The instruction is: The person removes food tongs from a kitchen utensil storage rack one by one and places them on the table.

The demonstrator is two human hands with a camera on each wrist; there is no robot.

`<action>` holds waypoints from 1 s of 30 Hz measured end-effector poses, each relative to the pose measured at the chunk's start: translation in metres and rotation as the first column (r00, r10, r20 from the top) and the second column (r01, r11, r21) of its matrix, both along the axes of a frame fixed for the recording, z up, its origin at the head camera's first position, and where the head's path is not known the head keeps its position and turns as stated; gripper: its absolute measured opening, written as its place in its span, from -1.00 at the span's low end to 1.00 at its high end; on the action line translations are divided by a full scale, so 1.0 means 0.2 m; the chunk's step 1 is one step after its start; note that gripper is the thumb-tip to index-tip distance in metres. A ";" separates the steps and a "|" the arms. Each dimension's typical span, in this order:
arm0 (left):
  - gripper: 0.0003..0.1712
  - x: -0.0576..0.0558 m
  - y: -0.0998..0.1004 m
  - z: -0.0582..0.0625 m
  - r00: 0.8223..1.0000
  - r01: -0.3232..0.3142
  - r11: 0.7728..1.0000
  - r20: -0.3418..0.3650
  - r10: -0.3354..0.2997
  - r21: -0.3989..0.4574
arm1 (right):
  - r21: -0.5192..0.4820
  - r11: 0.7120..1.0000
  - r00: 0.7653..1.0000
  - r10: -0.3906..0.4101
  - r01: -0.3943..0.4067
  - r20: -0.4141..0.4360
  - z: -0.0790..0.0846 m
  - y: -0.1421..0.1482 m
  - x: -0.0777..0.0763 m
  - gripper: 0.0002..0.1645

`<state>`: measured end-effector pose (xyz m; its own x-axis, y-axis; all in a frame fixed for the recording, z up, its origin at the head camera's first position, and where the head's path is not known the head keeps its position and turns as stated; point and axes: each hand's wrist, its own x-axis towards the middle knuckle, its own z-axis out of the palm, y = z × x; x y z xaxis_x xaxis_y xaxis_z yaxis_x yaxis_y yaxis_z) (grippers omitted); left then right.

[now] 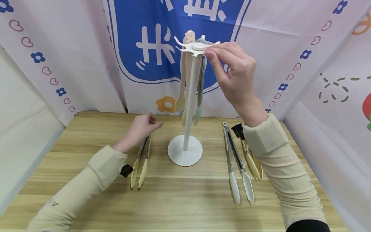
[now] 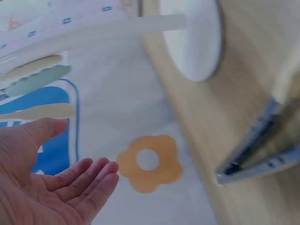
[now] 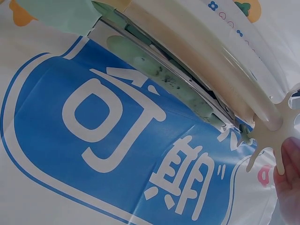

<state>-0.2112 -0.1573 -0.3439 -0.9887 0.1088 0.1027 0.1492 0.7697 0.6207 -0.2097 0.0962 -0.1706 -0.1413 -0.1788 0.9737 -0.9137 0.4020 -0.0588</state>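
A white utensil stand (image 1: 189,106) with a round base stands upright on the table, curved hooks spreading from its top. My right hand (image 1: 237,72) pinches one of those hooks between thumb and fingers. From the far side of the stand hang beige utensils, one a spoon (image 1: 180,102), and green-tipped tongs (image 3: 154,70) with metal arms. My left hand (image 1: 142,125) holds nothing; its fingers are relaxed in the left wrist view, palm showing. Below it in the head view lie cream-tipped tongs (image 1: 143,170), their upper end partly hidden by the hand.
Right of the stand lie white-tipped tongs (image 1: 234,167). Beside them, another yellowish pair of tongs (image 1: 252,164) is partly covered by my right sleeve (image 1: 269,141). A printed curtain (image 1: 139,93) hangs behind the wooden table (image 1: 185,199), with fabric walls on both sides.
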 end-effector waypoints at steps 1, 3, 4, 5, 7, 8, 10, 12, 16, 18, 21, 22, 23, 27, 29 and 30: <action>-0.56 0.00 0.01 0.01 1.000 0.004 1.000 -0.013 -0.004 0.016 | 0.001 1.000 1.000 -0.001 0.001 0.002 0.00 0.00 0.00 -0.85; -0.59 -0.01 0.03 0.04 0.999 0.011 0.999 -0.037 -0.009 0.047 | 0.004 1.000 1.000 -0.002 0.002 0.005 0.00 0.00 0.00 -0.85; -0.58 -0.01 0.04 0.06 0.999 0.015 0.998 -0.045 -0.013 0.060 | 0.006 1.000 1.000 -0.003 0.003 0.006 0.00 0.00 0.00 -0.85; -0.59 -0.01 0.05 0.07 0.998 0.018 0.997 -0.055 -0.014 0.072 | 0.007 1.000 1.000 -0.002 0.002 0.006 0.00 0.00 0.00 -0.85; -0.57 -0.01 0.08 0.10 0.997 0.029 0.995 -0.078 -0.021 0.096 | 0.005 1.000 1.000 -0.002 0.002 0.006 0.00 0.00 0.00 -0.85; -0.57 -0.02 0.09 0.11 0.996 0.034 0.994 -0.088 -0.025 0.108 | 0.005 1.000 1.000 -0.002 0.002 0.005 0.00 0.00 0.00 -0.85; -0.56 -0.02 0.10 0.13 0.995 0.041 0.990 -0.101 -0.027 0.137 | 0.002 1.000 1.000 -0.002 0.002 0.004 0.00 0.00 0.00 -0.85; -0.56 -0.03 0.12 0.15 0.993 0.046 0.983 -0.111 -0.026 0.176 | -0.001 1.000 1.000 -0.002 0.002 0.003 0.00 0.00 0.00 -0.85; -0.54 -0.04 0.16 0.19 0.990 0.062 0.966 -0.139 -0.027 0.251 | -0.010 1.000 1.000 -0.002 0.002 0.003 0.00 0.00 0.00 -0.85; -0.52 -0.05 0.18 0.21 0.985 0.082 0.956 -0.166 -0.035 0.282 | -0.013 1.000 1.000 -0.005 0.005 0.004 0.00 0.00 0.00 -0.85; -0.49 -0.05 0.20 0.23 0.978 0.112 0.944 -0.205 -0.049 0.310 | -0.015 1.000 1.000 -0.009 0.009 0.005 0.00 0.00 0.00 -0.85; -0.48 -0.05 0.21 0.24 0.975 0.121 0.941 -0.216 -0.053 0.317 | -0.014 1.000 1.000 -0.009 0.010 0.005 0.00 0.00 0.00 -0.85; -0.47 -0.05 0.21 0.24 0.972 0.130 0.938 -0.228 -0.056 0.323 | -0.014 1.000 1.000 -0.009 0.010 0.006 0.00 0.00 0.00 -0.85; -0.40 -0.05 0.24 0.27 0.963 0.154 0.928 -0.263 -0.064 0.340 | -0.011 1.000 1.000 -0.009 0.009 0.007 0.00 0.00 0.00 -0.85; -0.39 -0.05 0.26 0.28 0.955 0.171 0.919 -0.288 -0.067 0.355 | -0.008 1.000 1.000 -0.010 0.010 0.009 0.00 0.00 0.00 -0.85; -0.39 -0.05 0.26 0.28 0.952 0.179 0.916 -0.298 -0.069 0.360 | -0.007 1.000 1.000 -0.011 0.011 0.010 0.00 0.00 0.00 -0.85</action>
<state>-0.2221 -0.1049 -0.2873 -0.8963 0.1274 0.4248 0.4341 0.4488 0.7811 -0.2095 0.0959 -0.1708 -0.1527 -0.1702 0.9735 -0.9086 0.4116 -0.0706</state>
